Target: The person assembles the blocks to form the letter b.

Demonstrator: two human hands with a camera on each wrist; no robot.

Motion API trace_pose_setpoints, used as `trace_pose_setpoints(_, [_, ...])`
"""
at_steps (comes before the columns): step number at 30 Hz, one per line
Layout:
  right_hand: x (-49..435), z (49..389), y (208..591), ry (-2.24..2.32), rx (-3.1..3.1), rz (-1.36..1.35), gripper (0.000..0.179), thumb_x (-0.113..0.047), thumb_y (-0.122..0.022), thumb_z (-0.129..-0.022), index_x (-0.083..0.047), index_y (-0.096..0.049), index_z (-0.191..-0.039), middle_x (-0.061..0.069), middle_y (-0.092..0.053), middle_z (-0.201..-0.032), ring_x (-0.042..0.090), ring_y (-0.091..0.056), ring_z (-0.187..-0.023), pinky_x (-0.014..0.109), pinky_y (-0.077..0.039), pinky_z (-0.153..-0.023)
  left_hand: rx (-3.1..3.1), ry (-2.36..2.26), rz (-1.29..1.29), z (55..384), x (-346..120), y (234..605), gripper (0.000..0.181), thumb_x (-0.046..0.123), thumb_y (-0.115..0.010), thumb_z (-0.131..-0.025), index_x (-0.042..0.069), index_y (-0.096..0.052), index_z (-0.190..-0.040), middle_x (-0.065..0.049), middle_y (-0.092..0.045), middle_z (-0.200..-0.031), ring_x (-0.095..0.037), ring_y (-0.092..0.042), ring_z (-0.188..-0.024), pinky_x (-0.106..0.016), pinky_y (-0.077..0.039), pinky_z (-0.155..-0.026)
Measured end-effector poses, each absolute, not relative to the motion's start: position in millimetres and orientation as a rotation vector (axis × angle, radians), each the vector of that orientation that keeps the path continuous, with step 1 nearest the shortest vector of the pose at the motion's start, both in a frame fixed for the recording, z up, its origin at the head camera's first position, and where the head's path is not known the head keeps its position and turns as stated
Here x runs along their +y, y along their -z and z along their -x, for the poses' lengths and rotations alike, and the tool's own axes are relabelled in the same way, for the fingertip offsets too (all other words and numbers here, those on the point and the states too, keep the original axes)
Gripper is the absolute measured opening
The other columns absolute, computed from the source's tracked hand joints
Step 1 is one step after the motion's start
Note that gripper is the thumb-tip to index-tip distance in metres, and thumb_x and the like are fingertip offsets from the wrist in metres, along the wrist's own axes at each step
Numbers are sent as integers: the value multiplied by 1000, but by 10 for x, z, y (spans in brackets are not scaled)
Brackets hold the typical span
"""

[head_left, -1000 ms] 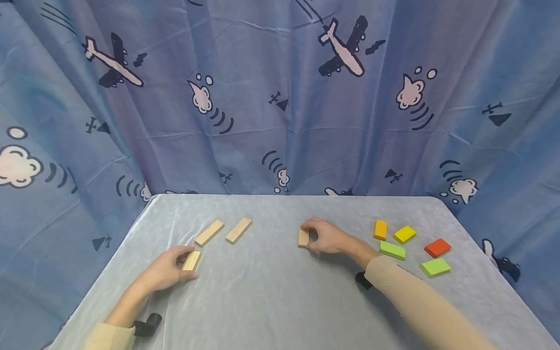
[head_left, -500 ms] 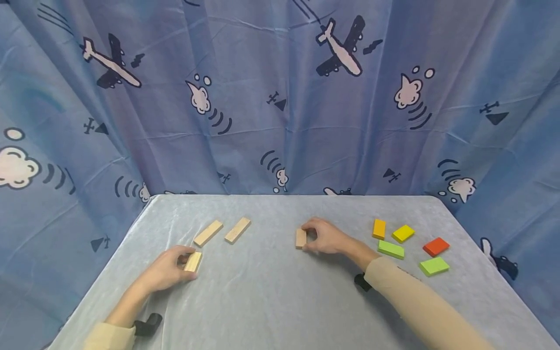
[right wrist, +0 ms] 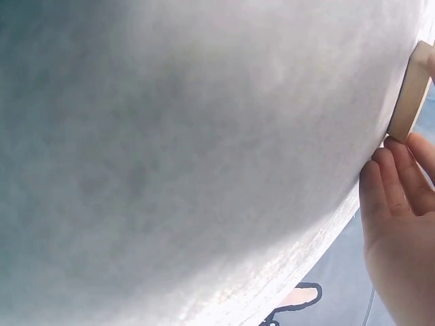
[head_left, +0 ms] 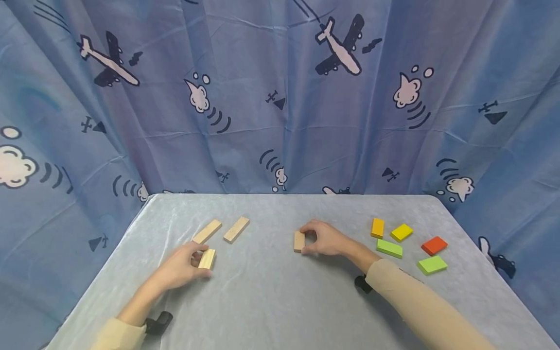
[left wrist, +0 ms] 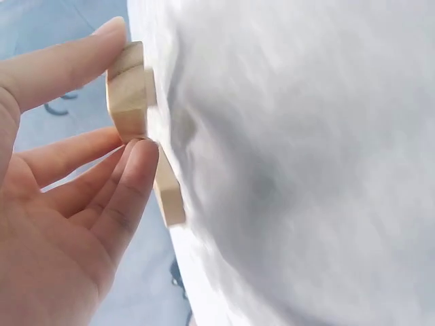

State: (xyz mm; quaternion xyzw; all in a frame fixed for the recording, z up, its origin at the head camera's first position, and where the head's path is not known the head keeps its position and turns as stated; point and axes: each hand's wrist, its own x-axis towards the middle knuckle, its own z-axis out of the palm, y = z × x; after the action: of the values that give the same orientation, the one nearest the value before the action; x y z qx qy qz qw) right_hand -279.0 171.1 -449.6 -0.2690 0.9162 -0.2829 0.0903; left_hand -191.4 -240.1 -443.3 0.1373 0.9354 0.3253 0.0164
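Note:
My left hand point(head_left: 181, 265) pinches a pale wooden block point(head_left: 207, 259) by its ends between thumb and fingers. In the left wrist view this block point(left wrist: 127, 95) is tilted, with another wooden block point(left wrist: 168, 193) beyond the fingertips. Two more plain wooden blocks, a left one point(head_left: 207, 232) and a right one point(head_left: 236, 230), lie slanted on the table behind this hand. Right of centre, my right hand point(head_left: 325, 238) grips a wooden block point(head_left: 299, 241) by its ends, close over the cloth. The right wrist view shows that block point(right wrist: 411, 95) at its right edge.
On the right of the cloth-covered table point(head_left: 262, 301) lie an orange block point(head_left: 377, 228), a yellow block point(head_left: 401, 232), a red block point(head_left: 434, 245), and two green blocks, one nearer the arm point(head_left: 389, 248) and one further right point(head_left: 432, 265). A blue patterned curtain point(head_left: 245, 97) hangs behind.
My left hand has moved right with its wooden block, and now overlaps the near end of the left lying block. My right hand's block has shifted slightly left and towards me.

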Motion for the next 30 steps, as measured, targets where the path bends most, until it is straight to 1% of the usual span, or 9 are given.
trace_pose_setpoints(3, [1725, 2794, 4498, 846, 2719, 820, 57, -27, -86, -82, 1, -66, -128, 9, -65, -124, 28, -59, -117, 48, -46, -102, 2908, -1009, -435, 1916, -2307, 4417, 68, 24, -92, -73, -4, -64, -128, -5, -66, -103, -17, -62, -90, -38, -53, -80])
trace_pose_setpoints(6, [1734, 2800, 4507, 849, 2711, 811, 57, -27, -85, -83, 0, -65, -129, 9, -64, -125, 28, -59, -119, 48, -45, -103, 2899, -1033, -477, 1919, -2205, 4411, 66, 25, -92, -74, -3, -65, -127, -5, -65, -104, -17, -62, -90, -38, -53, -80])
trace_pose_setpoints(14, [1738, 2816, 4498, 842, 2690, 809, 56, -26, -83, -85, -1, -65, -132, 9, -63, -127, 29, -57, -122, 49, -44, -105, 2898, -1059, -641, 1907, -1882, 4362, 65, 30, -91, -76, -1, -65, -128, -7, -66, -118, -20, -65, -95, -38, -55, -82])
trace_pose_setpoints(21, [1739, 2801, 4492, 862, 2680, 786, 55, -26, -83, -85, -2, -65, -131, 7, -63, -127, 27, -57, -122, 47, -44, -106, 2867, -1083, -790, 1903, -1579, 4355, 62, 31, -89, -78, 1, -65, -127, -7, -66, -120, -25, -65, -98, -42, -55, -85])
trace_pose_setpoints(30, [1734, 2785, 4507, 863, 2692, 760, 54, -25, -83, -86, -2, -65, -131, 8, -63, -128, 28, -57, -122, 48, -43, -107, 2837, -1060, -884, 1879, -1169, 4389, 60, 33, -88, -79, 4, -66, -126, -5, -65, -120, -24, -64, -104, -40, -54, -88])
